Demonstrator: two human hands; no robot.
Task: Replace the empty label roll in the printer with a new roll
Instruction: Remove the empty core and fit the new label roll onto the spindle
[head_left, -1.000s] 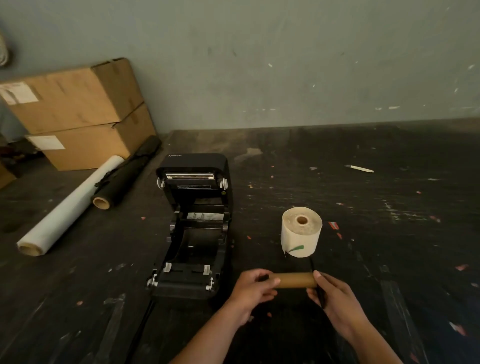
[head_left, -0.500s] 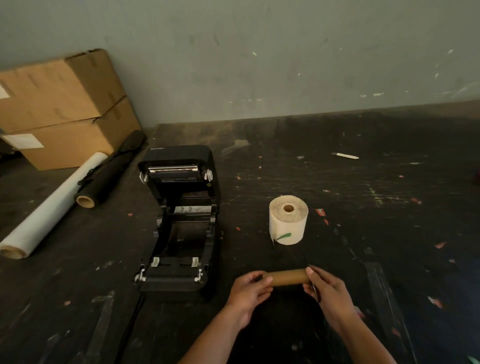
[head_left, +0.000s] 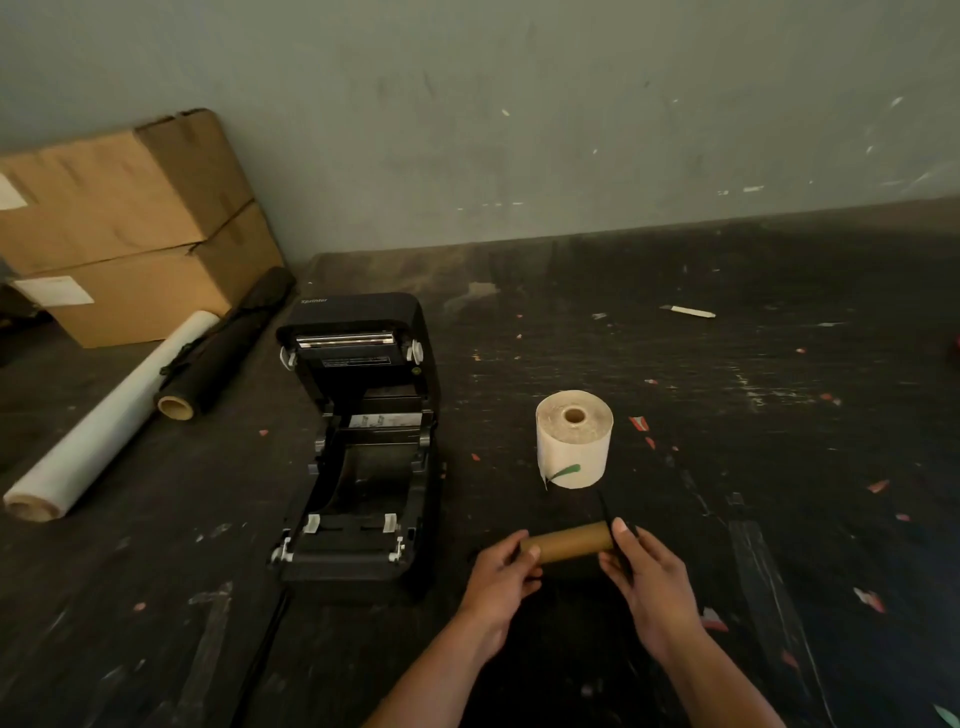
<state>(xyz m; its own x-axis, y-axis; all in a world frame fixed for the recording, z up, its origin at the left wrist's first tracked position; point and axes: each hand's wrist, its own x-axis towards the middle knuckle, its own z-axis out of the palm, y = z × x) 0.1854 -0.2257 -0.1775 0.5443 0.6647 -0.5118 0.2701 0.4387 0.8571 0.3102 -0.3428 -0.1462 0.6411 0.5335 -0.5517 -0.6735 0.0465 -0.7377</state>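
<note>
In the head view, the empty cardboard core (head_left: 567, 542) is gripped level at its two ends by the left hand (head_left: 501, 582) and the right hand (head_left: 652, 584), just above the dark floor (head_left: 753, 415). The printer (head_left: 361, 441) is seen open, its roll bay bare, just left of the hands. The new label roll (head_left: 574, 439) stands upright beyond the core, with open floor to its right. A thin black part at the right fingers cannot be made out.

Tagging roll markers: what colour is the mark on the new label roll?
Green streak on the cream label roll, head view.
</note>
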